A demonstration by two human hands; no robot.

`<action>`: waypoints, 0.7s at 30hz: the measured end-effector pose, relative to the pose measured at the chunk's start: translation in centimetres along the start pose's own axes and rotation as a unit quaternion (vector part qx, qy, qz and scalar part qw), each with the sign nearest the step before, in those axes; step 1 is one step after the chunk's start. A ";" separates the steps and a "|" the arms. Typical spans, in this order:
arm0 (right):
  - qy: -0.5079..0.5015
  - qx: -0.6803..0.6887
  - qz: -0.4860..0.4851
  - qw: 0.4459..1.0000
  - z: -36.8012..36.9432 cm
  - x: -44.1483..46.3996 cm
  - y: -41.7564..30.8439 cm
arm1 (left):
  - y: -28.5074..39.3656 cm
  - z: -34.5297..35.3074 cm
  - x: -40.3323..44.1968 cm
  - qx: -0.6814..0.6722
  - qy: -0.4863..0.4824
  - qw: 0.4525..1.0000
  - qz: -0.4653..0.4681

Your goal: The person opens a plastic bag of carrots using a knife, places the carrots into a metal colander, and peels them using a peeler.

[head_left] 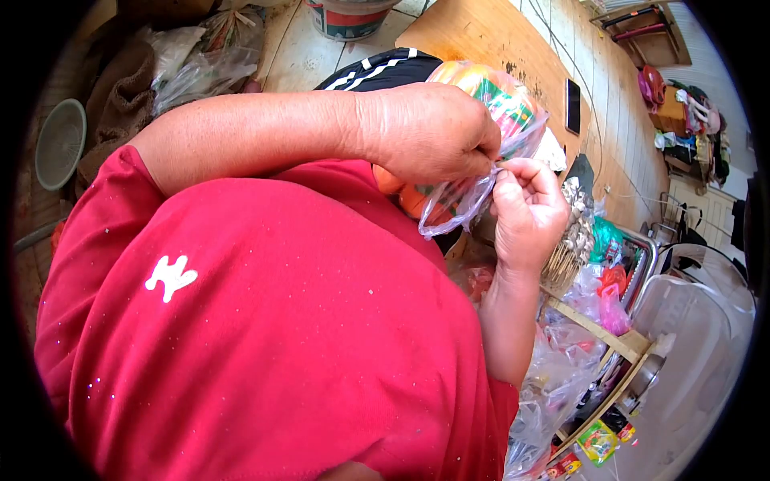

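Left grip (pixel 437 132) and right grip (pixel 531 210) tightly pinch a crumpled translucent plastic bag (pixel 507 103) showing orange and green.

The bag (pixel 459 212) in the grip is thin, see-through plastic, crinkled and glossy; beyond the grip, a phone (pixel 573 106) shows a smooth, shiny face and the board (pixel 469 32) is scuffed wood. Near the grip, the sticks (pixel 564 269) look rough and matt. Below the grip, the shirt (pixel 281 321) is matt cloth; well apart from the grip, the pot (pixel 646 373) is shiny metal

Narrow gap btwn bag (pixel 513 108) & phone (pixel 573 106); stick bundle (pixel 568 252) in way beside R hand (pixel 527 204).
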State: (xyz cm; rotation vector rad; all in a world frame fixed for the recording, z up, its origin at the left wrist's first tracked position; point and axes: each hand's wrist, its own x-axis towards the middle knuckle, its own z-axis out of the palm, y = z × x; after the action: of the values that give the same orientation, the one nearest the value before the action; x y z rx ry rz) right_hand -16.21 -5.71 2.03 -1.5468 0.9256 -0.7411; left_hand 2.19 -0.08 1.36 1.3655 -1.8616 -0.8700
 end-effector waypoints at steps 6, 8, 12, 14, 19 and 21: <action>-0.039 -0.417 -0.303 0.856 -0.8 0.3 -1.8 | 0.5 -0.1 0.1 -0.002 -0.012 0.999 -0.033; -0.052 -0.481 -0.403 0.777 -0.7 0.8 -1.9 | 0.2 -0.1 0.1 0.006 -0.014 1.000 -0.019; -0.094 -0.533 -0.424 0.726 -0.7 1.2 -2.9 | 0.3 0.1 0.2 0.010 -0.016 1.000 -0.001; -0.075 -0.514 -0.431 0.737 -0.6 1.7 -2.6 | 0.3 0.1 0.2 0.006 -0.019 1.000 0.001; -0.027 -0.442 -0.353 0.824 -0.2 1.9 -1.8 | 0.1 0.1 0.1 0.008 -0.021 1.000 0.003; -0.009 -0.406 -0.311 0.859 -0.3 1.8 -1.2 | 0.3 -0.1 0.1 0.024 -0.017 1.000 0.003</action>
State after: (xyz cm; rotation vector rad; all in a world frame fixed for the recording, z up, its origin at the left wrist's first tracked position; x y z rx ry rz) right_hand -15.39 -7.37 3.22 -2.6782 0.7479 -0.8146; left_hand 2.08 -0.13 1.63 1.3808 -1.9227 -0.8547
